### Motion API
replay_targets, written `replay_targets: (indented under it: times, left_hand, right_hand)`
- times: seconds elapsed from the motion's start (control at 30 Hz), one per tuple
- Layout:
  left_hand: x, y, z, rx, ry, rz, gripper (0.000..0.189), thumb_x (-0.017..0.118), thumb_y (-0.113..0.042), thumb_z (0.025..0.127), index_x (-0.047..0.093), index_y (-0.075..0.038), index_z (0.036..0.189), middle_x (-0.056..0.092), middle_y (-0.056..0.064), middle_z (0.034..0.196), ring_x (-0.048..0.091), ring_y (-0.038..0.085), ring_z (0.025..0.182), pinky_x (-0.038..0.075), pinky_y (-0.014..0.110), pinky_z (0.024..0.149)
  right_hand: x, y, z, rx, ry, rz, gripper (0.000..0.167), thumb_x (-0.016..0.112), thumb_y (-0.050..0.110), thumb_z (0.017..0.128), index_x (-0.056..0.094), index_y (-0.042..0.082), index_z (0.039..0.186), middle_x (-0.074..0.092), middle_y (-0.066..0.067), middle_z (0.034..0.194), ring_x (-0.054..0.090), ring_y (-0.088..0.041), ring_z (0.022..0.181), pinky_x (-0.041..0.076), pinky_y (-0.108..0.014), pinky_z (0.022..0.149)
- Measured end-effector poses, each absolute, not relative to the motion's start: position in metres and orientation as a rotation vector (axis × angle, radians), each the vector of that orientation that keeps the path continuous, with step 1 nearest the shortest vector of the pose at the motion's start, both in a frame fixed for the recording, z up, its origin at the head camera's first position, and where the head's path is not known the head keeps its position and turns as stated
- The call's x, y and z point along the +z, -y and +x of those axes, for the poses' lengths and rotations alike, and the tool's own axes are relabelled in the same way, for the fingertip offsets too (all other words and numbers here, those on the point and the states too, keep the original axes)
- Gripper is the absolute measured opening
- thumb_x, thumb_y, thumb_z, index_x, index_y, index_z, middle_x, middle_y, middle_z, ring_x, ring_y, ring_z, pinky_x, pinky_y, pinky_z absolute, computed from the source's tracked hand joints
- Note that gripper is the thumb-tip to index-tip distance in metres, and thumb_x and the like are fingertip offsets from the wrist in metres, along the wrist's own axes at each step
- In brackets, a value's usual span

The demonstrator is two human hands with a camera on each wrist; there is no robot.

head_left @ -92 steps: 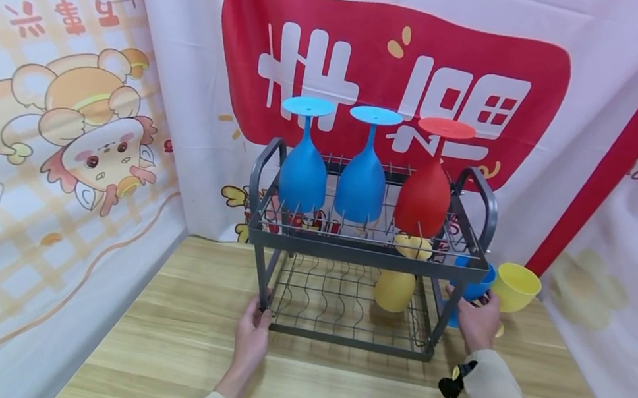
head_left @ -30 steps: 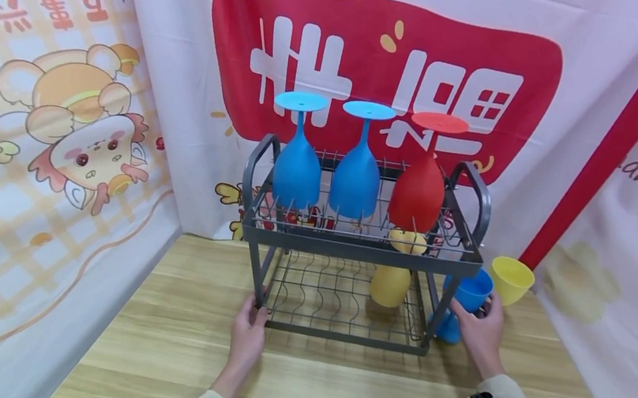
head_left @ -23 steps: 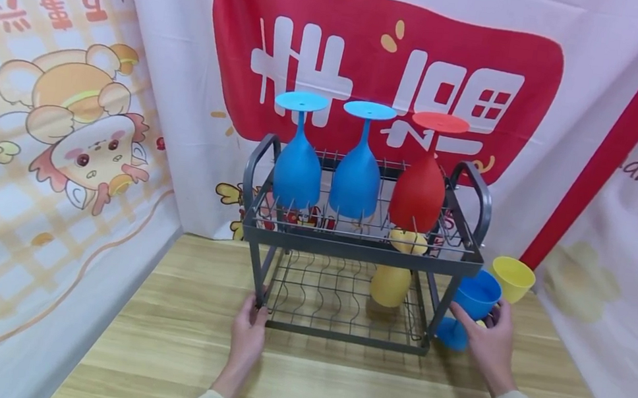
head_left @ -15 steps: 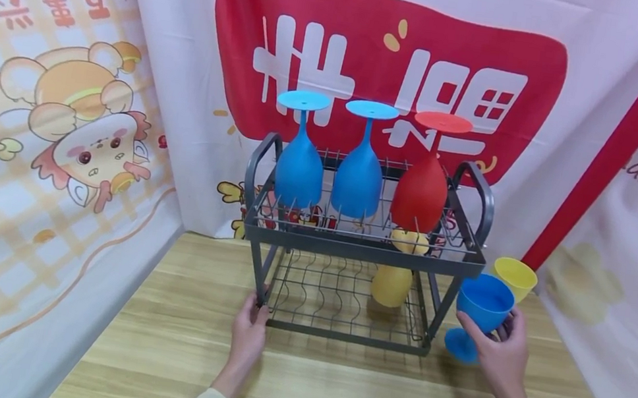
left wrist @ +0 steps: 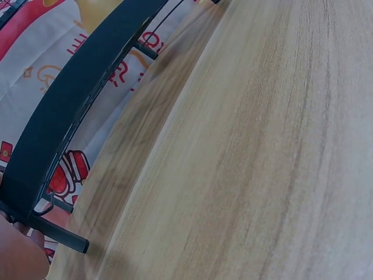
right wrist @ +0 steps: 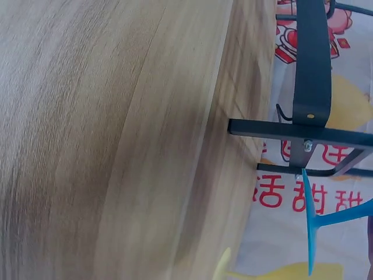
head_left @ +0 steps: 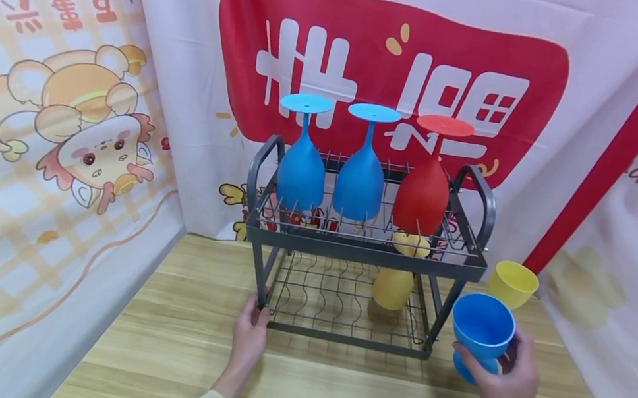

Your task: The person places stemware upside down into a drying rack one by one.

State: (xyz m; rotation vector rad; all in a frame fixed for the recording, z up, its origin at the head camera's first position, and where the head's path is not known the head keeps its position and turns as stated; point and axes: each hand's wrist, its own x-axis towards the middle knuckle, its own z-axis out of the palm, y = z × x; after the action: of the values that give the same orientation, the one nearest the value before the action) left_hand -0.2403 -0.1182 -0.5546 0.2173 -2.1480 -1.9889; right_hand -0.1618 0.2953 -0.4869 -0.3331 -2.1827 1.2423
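My right hand (head_left: 514, 385) holds a blue plastic goblet (head_left: 484, 325) upright around its lower bowl, at the right of the dark grey two-tier dish rack (head_left: 366, 252). In the right wrist view the blue goblet's foot and stem (right wrist: 311, 224) show at the lower right, close to the rack. My left hand (head_left: 250, 333) grips the rack's lower front left corner, thumb in front. The left wrist view shows only part of that left hand (left wrist: 22, 251) at the rack's foot. Two blue goblets (head_left: 301, 173) and a red goblet (head_left: 422, 198) sit upside down on the top tier.
A yellow goblet (head_left: 393, 290) stands upside down on the lower tier, right side. Another yellow goblet (head_left: 511, 286) is upright behind the held one. The wooden table (head_left: 331, 393) meets printed cloth walls (head_left: 184, 76) at the back and sides.
My right hand has drawn the blue goblet from beside the rack's right legs toward me and rightward, away from the yellow goblet. The left hand stays on the rack.
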Motion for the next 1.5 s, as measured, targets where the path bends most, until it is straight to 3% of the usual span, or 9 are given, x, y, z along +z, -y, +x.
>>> replay_targets:
  times: [0.1,0.2,0.43,0.53,0.6,0.7,0.8,0.93,1.5]
  left_hand:
    - [-0.555,0.118,-0.239,-1.988,2.156,0.206,0.049,0.049,-0.005,0.108,0.052,-0.017,0.156,0.046,0.019,0.165,0.045,0.045,0.151,0.039,0.061,0.123]
    - [-0.556,0.117,-0.238,-1.989,2.159,0.205,0.049,0.049,-0.005,0.108,0.052,-0.018,0.155,0.047,0.020,0.163,0.046,0.045,0.151,0.039,0.060,0.123]
    - [-0.556,0.115,-0.236,-1.977,2.151,0.187,0.049,0.051,-0.004,0.107,0.055,-0.020,0.153,0.051,0.022,0.160,0.049,0.045,0.149,0.040,0.059,0.123]
    - [-0.555,0.115,-0.236,-1.968,2.157,0.186,0.049,0.051,-0.004,0.107,0.055,-0.020,0.153,0.052,0.021,0.160,0.049,0.045,0.148,0.040,0.059,0.123]
    - [-0.555,0.115,-0.236,-1.962,2.158,0.183,0.049,0.051,-0.004,0.107,0.055,-0.020,0.153,0.053,0.022,0.159,0.051,0.044,0.147,0.042,0.060,0.122]
    - [-0.554,0.114,-0.236,-1.957,2.158,0.181,0.049,0.051,-0.004,0.107,0.055,-0.019,0.154,0.053,0.022,0.158,0.052,0.044,0.146,0.044,0.060,0.121]
    - [-0.554,0.115,-0.236,-1.961,2.154,0.175,0.048,0.051,-0.003,0.107,0.054,-0.017,0.153,0.052,0.022,0.159,0.050,0.045,0.147,0.042,0.060,0.122]
    - [-0.555,0.115,-0.236,-1.965,2.152,0.182,0.048,0.051,-0.004,0.107,0.055,-0.017,0.153,0.052,0.021,0.160,0.050,0.044,0.148,0.040,0.059,0.123]
    - [-0.556,0.122,-0.236,-1.941,2.215,0.207,0.047,0.051,-0.011,0.109,0.050,-0.015,0.156,0.052,0.022,0.159,0.052,0.046,0.146,0.041,0.061,0.122]
  right_hand:
    - [-0.488,-0.289,-0.158,1.120,2.144,-0.167,0.102,0.100,0.006,0.068,0.049,0.019,0.155,0.061,-0.011,0.148,0.055,0.008,0.122,0.042,0.000,0.097]
    - [-0.487,-0.284,-0.155,1.023,2.128,0.008,0.107,0.102,-0.001,0.059,0.052,0.012,0.153,0.062,-0.016,0.143,0.048,0.018,0.121,0.037,0.003,0.097]
    - [-0.484,-0.271,-0.154,0.779,2.185,0.336,0.112,0.107,0.012,0.050,0.056,0.007,0.150,0.062,-0.018,0.138,0.052,-0.005,0.127,0.028,0.000,0.108]
    - [-0.482,-0.263,-0.156,0.689,2.230,0.420,0.099,0.100,0.048,0.068,0.058,0.011,0.149,0.062,-0.016,0.136,0.060,-0.024,0.121,0.047,-0.018,0.107]
    - [-0.481,-0.257,-0.157,0.652,2.265,0.470,0.094,0.080,0.070,0.079,0.058,0.013,0.150,0.061,-0.017,0.136,0.063,-0.033,0.117,0.060,-0.037,0.100]
    - [-0.479,-0.248,-0.159,0.626,2.319,0.532,0.094,0.054,0.081,0.085,0.055,0.014,0.151,0.059,-0.018,0.137,0.066,-0.040,0.114,0.062,-0.065,0.086]
    - [-0.477,-0.239,-0.161,0.638,2.377,0.567,0.092,0.078,0.069,0.082,0.053,0.017,0.154,0.058,-0.016,0.137,0.067,-0.041,0.113,0.063,-0.065,0.085]
    - [-0.473,-0.225,-0.166,0.658,2.434,0.588,0.104,0.102,0.032,0.068,0.049,0.023,0.157,0.059,-0.014,0.137,0.069,-0.039,0.112,0.064,-0.061,0.085]
    - [-0.464,-0.183,-0.183,0.506,2.603,0.672,0.105,0.098,0.048,0.072,0.044,0.033,0.161,0.060,-0.007,0.141,0.068,-0.030,0.114,0.063,-0.057,0.092]
